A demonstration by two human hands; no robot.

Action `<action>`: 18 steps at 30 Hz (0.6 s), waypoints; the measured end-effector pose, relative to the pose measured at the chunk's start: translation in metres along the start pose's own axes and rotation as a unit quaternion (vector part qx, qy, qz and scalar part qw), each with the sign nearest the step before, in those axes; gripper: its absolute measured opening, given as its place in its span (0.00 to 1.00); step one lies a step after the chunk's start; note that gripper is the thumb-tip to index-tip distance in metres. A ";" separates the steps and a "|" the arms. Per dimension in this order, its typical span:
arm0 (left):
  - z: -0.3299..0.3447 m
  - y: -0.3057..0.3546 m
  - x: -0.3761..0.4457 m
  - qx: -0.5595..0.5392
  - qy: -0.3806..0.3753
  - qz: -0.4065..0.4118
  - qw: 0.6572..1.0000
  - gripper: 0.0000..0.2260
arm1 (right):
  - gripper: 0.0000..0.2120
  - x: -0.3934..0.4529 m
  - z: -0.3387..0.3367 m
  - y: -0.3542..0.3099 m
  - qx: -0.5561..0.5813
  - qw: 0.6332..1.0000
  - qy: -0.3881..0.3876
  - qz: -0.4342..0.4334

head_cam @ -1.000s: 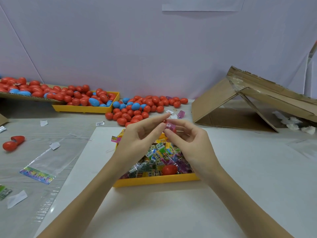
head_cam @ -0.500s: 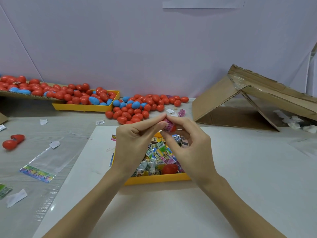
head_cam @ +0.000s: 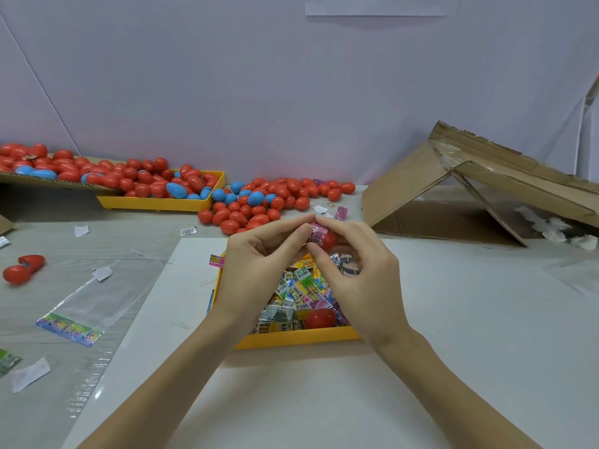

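Two hands meet at mid-frame on my feed, above the far end of the near tray (head_cam: 301, 340). Left hand (head_cam: 256, 264): thumb and forefinger pinch the pink packet (head_cam: 316, 233) from its left side, and the other fingers are curled under. Right hand (head_cam: 359, 277): thumb and forefinger curl round the red egg (head_cam: 329, 241), which touches the packet on its right. The packet's right end looks tucked into the egg, but I cannot tell how deep. The two forefinger tips touch over the packet. Both things are held in the air, clear of the tray's contents. The near tray lies on a white sheet (head_cam: 453, 319) and holds a heap of printed sachets (head_cam: 298, 293), plus a spare egg (head_cam: 320, 318) near its front rim. A stray sachet (head_cam: 216, 260) lies just beside the tray's far left corner. Far side of the table: an egg pile (head_cam: 269, 202), red and blue, next to a far tray (head_cam: 155, 204) heaped with more. Right: a carton (head_cam: 453, 196) propped like a tent. Left: a clear bag (head_cam: 81, 306) lying flat, and an opened egg (head_cam: 22, 268) well apart from the hands.
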State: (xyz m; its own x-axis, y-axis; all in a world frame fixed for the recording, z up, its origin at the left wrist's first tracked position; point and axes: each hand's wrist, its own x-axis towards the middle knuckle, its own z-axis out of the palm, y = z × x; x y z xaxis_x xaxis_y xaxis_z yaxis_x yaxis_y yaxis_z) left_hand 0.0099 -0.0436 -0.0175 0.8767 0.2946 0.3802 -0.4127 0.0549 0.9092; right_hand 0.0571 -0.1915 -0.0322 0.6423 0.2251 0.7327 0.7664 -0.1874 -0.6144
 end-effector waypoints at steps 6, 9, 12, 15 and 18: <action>-0.008 0.005 0.008 -0.012 -0.021 -0.034 0.999 0.11 | 0.09 0.005 -0.004 -0.004 0.177 0.970 -0.014 0.167; -0.009 0.006 0.007 0.035 -0.054 -0.028 0.998 0.13 | 0.12 0.009 -0.008 -0.003 0.253 0.931 -0.023 0.262; -0.009 0.004 0.007 0.075 -0.046 -0.019 0.996 0.13 | 0.15 0.012 -0.008 -0.004 0.361 0.867 -0.037 0.340; -0.009 0.003 0.007 0.077 -0.048 -0.016 0.996 0.12 | 0.15 0.014 -0.007 -0.004 0.427 0.810 -0.047 0.400; -0.009 -0.001 0.006 0.081 -0.059 -0.023 0.995 0.11 | 0.17 0.015 -0.009 -0.003 0.430 0.796 -0.060 0.421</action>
State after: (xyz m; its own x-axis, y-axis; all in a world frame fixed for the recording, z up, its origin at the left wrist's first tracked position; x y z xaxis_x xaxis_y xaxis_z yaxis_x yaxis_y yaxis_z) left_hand 0.0135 -0.0333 -0.0173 0.9206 0.1806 0.3463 -0.3348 -0.0916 0.9378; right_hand 0.0644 -0.1961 -0.0170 0.8839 0.4654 -0.0472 -0.2534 0.3915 -0.8846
